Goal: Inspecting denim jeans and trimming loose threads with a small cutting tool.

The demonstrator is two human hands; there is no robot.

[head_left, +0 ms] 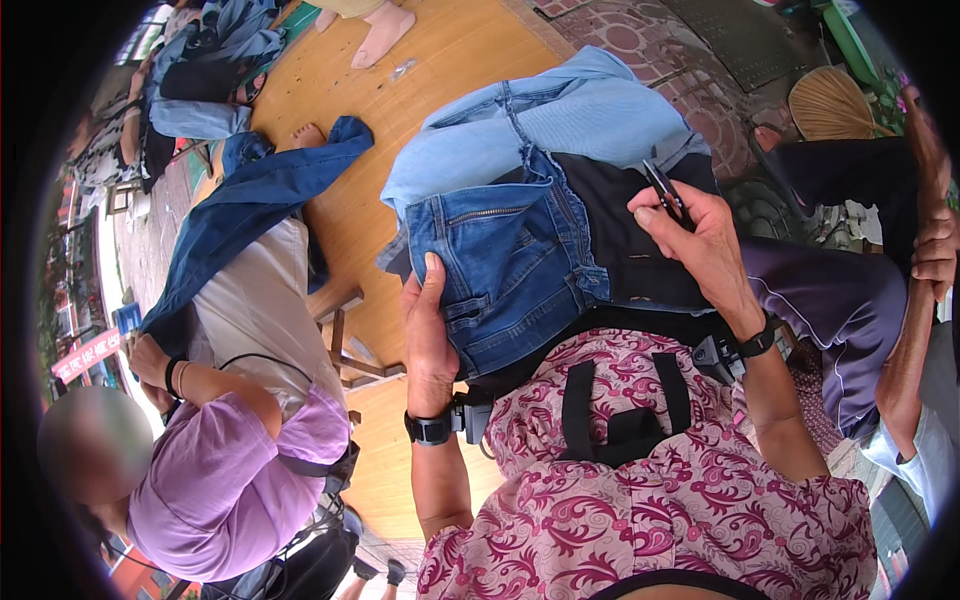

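Observation:
Across my lap lie blue denim jeans (515, 240) with their waistband, zip and dark lining showing. The left edge of the denim is pinched by my left hand (430, 325), thumb on top and the other fingers mostly hidden beneath. My right hand (695, 235) is closed round a slim black tool (667, 192) that looks like thread snips. It hovers over the black cloth (650, 245) to the right of the zip. A paler blue denim piece (590, 110) spreads beyond the jeans, draped over my knees.
At my left sits a person in a purple shirt (215, 470), handling dark blue denim (255, 215). Another person's bent leg (840, 295) is close on my right. Beyond it is a woven fan (828, 103). A wooden stool (355, 350) stands beside my left forearm.

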